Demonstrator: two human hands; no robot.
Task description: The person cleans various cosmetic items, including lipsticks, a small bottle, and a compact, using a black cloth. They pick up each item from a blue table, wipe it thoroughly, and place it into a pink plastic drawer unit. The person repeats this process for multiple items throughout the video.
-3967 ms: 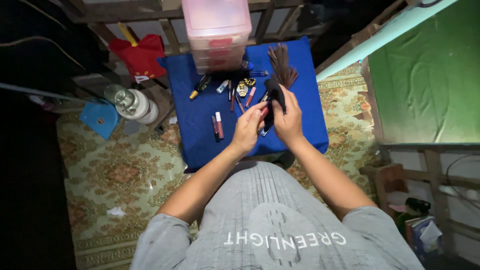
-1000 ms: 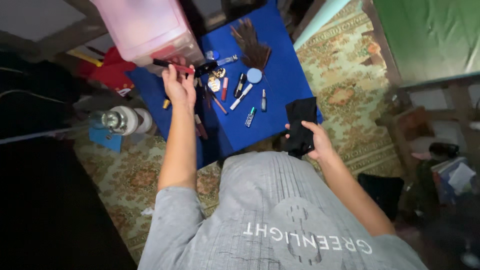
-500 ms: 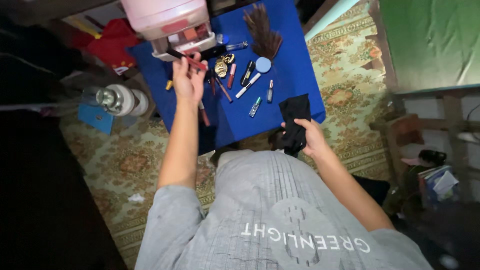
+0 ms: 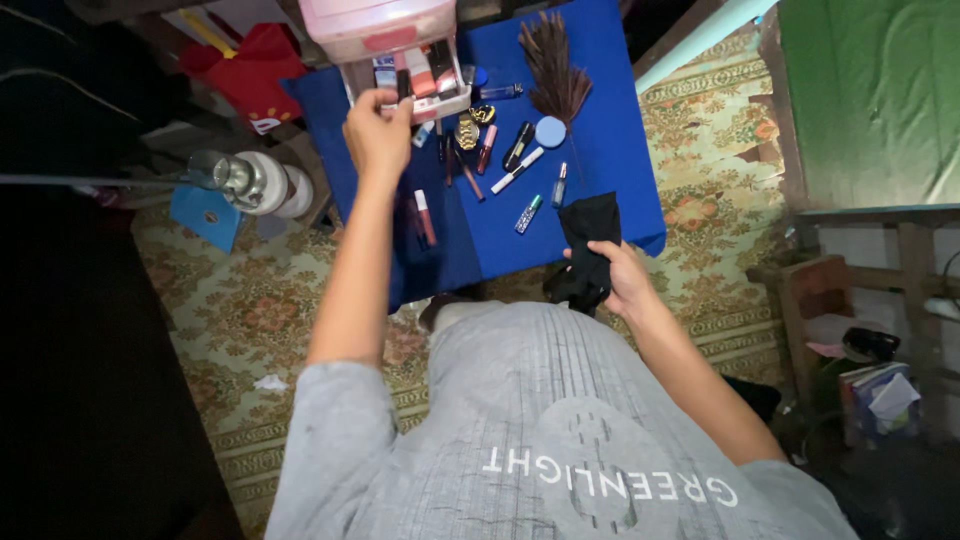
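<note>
Left hand (image 4: 377,128) pinches a dark slim tube (image 4: 403,86) at the open drawer (image 4: 420,85) of the pink plastic organiser (image 4: 380,22). Right hand (image 4: 620,275), well right of the drawer, is clenched on a black cloth (image 4: 587,240) at the blue table's (image 4: 610,170) near edge.

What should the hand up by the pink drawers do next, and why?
Probably let go and draw back. The left hand is at the open drawer of the pink drawer box, which already holds small makeup items, while the right hand holds a black cloth.
</note>
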